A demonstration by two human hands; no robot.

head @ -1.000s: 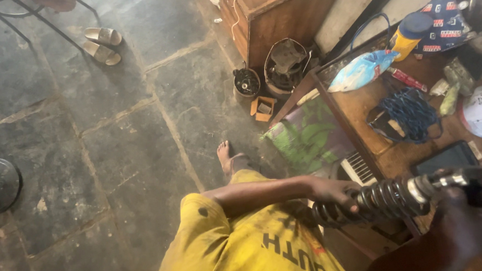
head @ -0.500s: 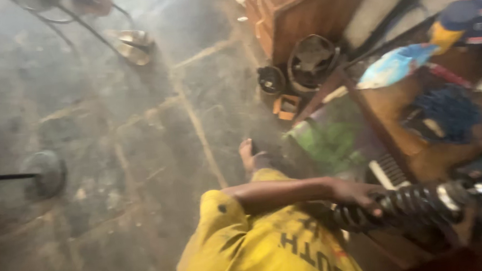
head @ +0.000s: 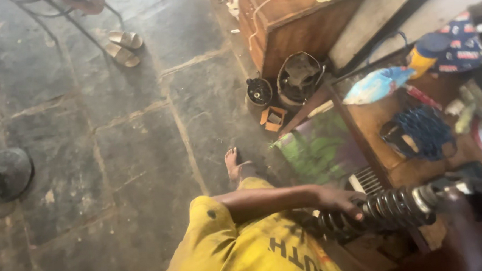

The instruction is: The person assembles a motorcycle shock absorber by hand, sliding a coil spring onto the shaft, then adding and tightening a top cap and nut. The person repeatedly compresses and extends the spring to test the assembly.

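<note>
A black coil-spring shock absorber [head: 390, 207] lies across the lower right, over the edge of a wooden bench [head: 372, 126]. My left hand [head: 338, 202] reaches out of a yellow sleeve and grips the spring's left end. At the far right my right hand [head: 473, 214], dark and blurred, closes around the metal shaft end. My bare foot [head: 234, 163] rests on the stone floor below.
The bench carries a blue coiled bundle [head: 422, 131], a blue plastic bag [head: 376, 84] and a yellow-and-blue container [head: 440, 51]. A wooden cabinet [head: 296, 28] stands behind, with round metal parts [head: 298, 77] at its foot. Sandals [head: 122, 47] and a round black base [head: 6, 172] lie left.
The view swung left and came back, with blur in between. Both hands keep the same hold on the shock absorber, which has barely shifted.
</note>
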